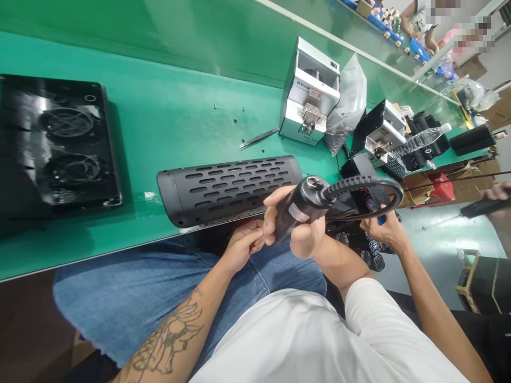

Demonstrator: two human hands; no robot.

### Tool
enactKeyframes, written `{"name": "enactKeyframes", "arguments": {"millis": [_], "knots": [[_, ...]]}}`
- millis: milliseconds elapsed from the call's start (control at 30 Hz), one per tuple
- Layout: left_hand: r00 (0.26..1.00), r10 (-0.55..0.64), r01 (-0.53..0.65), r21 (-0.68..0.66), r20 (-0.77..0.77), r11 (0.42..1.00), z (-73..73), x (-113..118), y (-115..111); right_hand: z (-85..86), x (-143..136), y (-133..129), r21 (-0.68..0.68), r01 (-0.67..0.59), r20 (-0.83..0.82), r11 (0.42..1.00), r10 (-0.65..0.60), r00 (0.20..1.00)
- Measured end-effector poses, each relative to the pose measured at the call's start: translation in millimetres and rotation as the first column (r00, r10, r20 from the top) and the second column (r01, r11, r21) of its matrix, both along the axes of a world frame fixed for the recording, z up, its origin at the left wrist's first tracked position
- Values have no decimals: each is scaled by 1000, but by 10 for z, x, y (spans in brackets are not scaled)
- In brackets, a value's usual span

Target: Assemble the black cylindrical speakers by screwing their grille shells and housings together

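Note:
My right hand [307, 242] is wrapped round a black electric screwdriver [293, 210], held upright with its cable curving off to the right from the top. Its bit is hidden below my fingers. Just left of it, my left hand [243, 246] is closed in a pinch at the table's front edge, close under the tool. Whatever lies between those fingertips is hidden. Behind both hands a black slotted cover [235, 189] lies along the edge of the green table. Tweezers [259, 138] and several small dark screws [235, 121] lie beyond it.
A black housing with two fans [72, 143] sits at the left. A white screw feeder [309, 96] stands at the back beside a plastic bag of screws [347, 106]. To the right are a second feeder [385, 130], a plastic bottle [423, 139] and a co-worker's hand [383, 229].

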State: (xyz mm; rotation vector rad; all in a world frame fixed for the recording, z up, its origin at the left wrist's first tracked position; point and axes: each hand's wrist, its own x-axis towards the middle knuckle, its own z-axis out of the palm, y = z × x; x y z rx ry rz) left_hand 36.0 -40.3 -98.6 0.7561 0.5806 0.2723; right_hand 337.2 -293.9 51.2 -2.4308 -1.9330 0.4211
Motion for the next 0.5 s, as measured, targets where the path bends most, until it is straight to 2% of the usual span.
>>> {"name": "enactKeyframes", "arguments": {"millis": [33, 100, 233, 300, 367, 433, 500], "knots": [[1000, 4, -4, 10, 12, 1000, 5, 2, 1, 54, -15, -5, -35, -38, 190, 999, 44, 981], [999, 13, -14, 33, 33, 999, 11, 4, 2, 152, -20, -5, -121, -112, 417, 986, 153, 896], [998, 31, -36, 86, 61, 996, 1, 3, 2, 226, 15, 13, -290, -236, 597, 927, 368, 713], [998, 32, -39, 118, 62, 992, -10, -3, 0, 187, -20, 8, -322, -255, 648, 912, 408, 643], [998, 35, -43, 143, 58, 989, -19, -11, -5, 103, -115, -10, -281, -220, 722, 934, 357, 593], [997, 46, -55, 156, 56, 986, -25, -19, -14, -3, -238, -26, -143, -113, 786, 983, 183, 591], [996, 67, -76, 165, 57, 983, -29, -27, -27, -95, -340, -23, 10, 35, 774, 999, -30, 632]]}}
